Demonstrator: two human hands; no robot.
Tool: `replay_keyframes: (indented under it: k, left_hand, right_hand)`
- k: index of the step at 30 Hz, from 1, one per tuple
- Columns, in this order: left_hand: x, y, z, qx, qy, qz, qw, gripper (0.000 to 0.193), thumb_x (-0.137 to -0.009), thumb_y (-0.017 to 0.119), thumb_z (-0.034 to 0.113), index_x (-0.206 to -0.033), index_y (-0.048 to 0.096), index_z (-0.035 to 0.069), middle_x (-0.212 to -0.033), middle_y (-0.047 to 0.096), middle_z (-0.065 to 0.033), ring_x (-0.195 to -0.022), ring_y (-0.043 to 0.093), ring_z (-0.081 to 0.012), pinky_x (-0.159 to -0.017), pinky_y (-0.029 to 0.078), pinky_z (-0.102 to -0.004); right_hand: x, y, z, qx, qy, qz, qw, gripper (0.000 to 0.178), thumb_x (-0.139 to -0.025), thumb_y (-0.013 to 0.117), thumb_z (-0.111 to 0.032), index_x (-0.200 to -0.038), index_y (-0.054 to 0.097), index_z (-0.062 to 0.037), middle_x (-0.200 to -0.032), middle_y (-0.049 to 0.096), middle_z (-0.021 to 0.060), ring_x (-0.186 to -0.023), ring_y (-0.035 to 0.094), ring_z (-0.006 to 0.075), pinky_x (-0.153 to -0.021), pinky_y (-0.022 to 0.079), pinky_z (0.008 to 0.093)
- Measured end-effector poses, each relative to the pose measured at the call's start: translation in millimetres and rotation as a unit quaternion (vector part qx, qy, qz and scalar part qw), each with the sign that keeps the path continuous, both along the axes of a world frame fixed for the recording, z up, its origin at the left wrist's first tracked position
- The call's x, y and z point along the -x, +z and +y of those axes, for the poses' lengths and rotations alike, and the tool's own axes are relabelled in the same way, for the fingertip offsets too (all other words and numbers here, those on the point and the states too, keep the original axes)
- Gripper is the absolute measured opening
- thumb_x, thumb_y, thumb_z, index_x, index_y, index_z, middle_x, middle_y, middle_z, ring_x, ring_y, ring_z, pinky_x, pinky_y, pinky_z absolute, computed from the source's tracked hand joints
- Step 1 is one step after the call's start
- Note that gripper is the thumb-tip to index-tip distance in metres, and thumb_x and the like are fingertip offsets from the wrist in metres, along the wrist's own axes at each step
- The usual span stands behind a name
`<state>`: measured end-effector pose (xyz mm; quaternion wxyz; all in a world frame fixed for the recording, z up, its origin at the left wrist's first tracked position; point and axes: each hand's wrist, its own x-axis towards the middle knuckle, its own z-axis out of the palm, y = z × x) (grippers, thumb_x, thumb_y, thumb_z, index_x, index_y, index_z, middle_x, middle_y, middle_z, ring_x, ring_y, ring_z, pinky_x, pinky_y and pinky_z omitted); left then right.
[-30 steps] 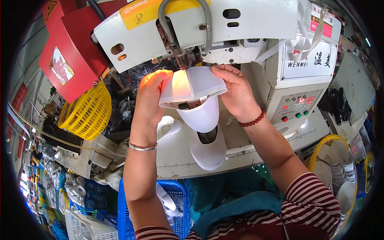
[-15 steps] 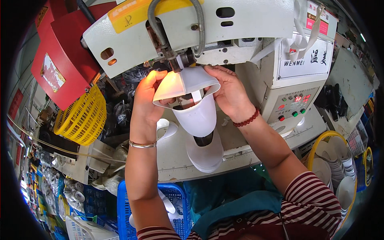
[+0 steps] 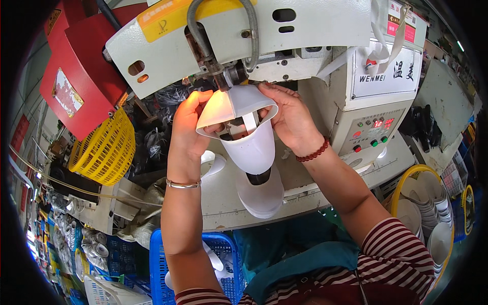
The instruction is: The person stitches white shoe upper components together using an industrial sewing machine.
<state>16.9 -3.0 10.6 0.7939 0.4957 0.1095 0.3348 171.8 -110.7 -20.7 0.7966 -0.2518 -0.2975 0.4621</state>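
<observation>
A white shoe upper (image 3: 250,152) hangs below the machine's metal head (image 3: 219,81), its opening facing me and its seam at the top centre. My left hand (image 3: 189,122) grips its left edge, thumb and fingertips partly hidden, under a warm orange light. On the other side, my right hand (image 3: 295,119) is closed around the right edge, with some fingers behind the material. Beneath the upper, a white rounded form (image 3: 260,197) protrudes over the work table's edge. Another white piece (image 3: 216,163) lies on the table beside my left wrist.
A control box (image 3: 371,133) with buttons and red digits stands right of my hands. A yellow basket (image 3: 104,147) is at left, next to a red machine part (image 3: 86,76). Below are a blue crate (image 3: 155,264) and a yellow-rimmed basket (image 3: 395,198) of stacked white pieces.
My left wrist has shifted very slightly to the right. Both hands keep their hold on the shoe upper, which stays at the machine head.
</observation>
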Motion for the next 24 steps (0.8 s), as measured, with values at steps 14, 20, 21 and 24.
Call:
replay_keyframes:
  k: [14,20,21,24]
  left_hand:
    - [-5.1,-21.5,8.2,0.036,-0.042,0.0,0.998,0.022,-0.089,0.046,0.02,-0.075,0.06,0.01,-0.048,0.038,0.0067,-0.041,0.032,-0.007,-0.041,0.025,-0.0222]
    - [-14.9,-25.6,-14.8,0.065,0.13,0.055,0.988,0.022,-0.09,0.045,0.02,-0.091,0.061,0.005,-0.076,0.061,-0.0041,-0.065,0.057,-0.0143,-0.063,0.048,-0.0276]
    - [-8.8,-34.0,-8.6,0.068,0.132,0.057,0.987,0.022,-0.09,0.045,0.02,-0.091,0.061,0.005,-0.076,0.061,-0.0041,-0.065,0.057,-0.0143,-0.063,0.048,-0.0276]
    - [3.6,-49.6,-13.1,0.058,0.004,-0.023,0.998,0.03,-0.089,0.046,0.017,-0.111,0.055,-0.001,-0.097,0.063,-0.009,-0.09,0.059,-0.0181,-0.083,0.047,-0.0306]
  right_hand:
    - [-1.6,-13.1,4.6,0.045,-0.014,-0.007,0.999,0.016,-0.088,0.057,-0.022,-0.082,0.059,-0.0065,-0.062,0.05,-0.003,-0.058,0.045,0.0066,-0.055,0.036,0.02]
    - [-2.5,-27.5,6.2,0.089,-0.036,-0.022,0.995,0.017,-0.087,0.059,-0.021,-0.079,0.062,-0.0055,-0.067,0.056,-0.0015,-0.06,0.05,0.007,-0.056,0.041,0.0217]
    - [-2.4,-33.8,8.4,0.087,-0.046,-0.018,0.995,0.017,-0.085,0.062,-0.02,-0.077,0.064,-0.0056,-0.072,0.06,-0.0002,-0.061,0.054,0.0076,-0.057,0.044,0.023]
    - [-5.5,-52.6,11.4,0.102,-0.064,-0.07,0.99,0.02,-0.086,0.06,-0.021,-0.075,0.063,-0.0051,-0.069,0.059,-0.0004,-0.061,0.052,0.0069,-0.056,0.043,0.0227]
